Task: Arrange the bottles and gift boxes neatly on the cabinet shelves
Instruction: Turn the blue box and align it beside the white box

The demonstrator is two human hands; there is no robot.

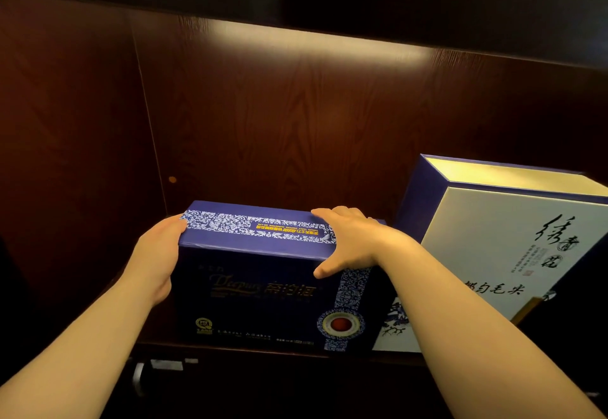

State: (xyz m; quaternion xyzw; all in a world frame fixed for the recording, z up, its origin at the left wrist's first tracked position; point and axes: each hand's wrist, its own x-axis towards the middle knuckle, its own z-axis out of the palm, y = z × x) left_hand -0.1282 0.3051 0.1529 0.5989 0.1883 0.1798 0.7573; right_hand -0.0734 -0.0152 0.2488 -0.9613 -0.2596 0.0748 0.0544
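A dark blue gift box (pixel 263 290) with a blue-and-white floral band and gold lettering stands upright on the dark wooden cabinet shelf (pixel 230 349). My left hand (pixel 158 254) presses against its left side near the top corner. My right hand (pixel 352 241) lies over its top right corner, thumb on the front face. To the right, a larger white gift box (pixel 513 247) with black calligraphy and blue edges leans tilted, touching the blue box's right side. No bottles are in view.
The cabinet's wooden back panel (pixel 296 116) and left side wall (pixel 75 155) enclose the shelf. Bare shelf lies left of the blue box. A metal handle (pixel 139 376) shows below the shelf edge.
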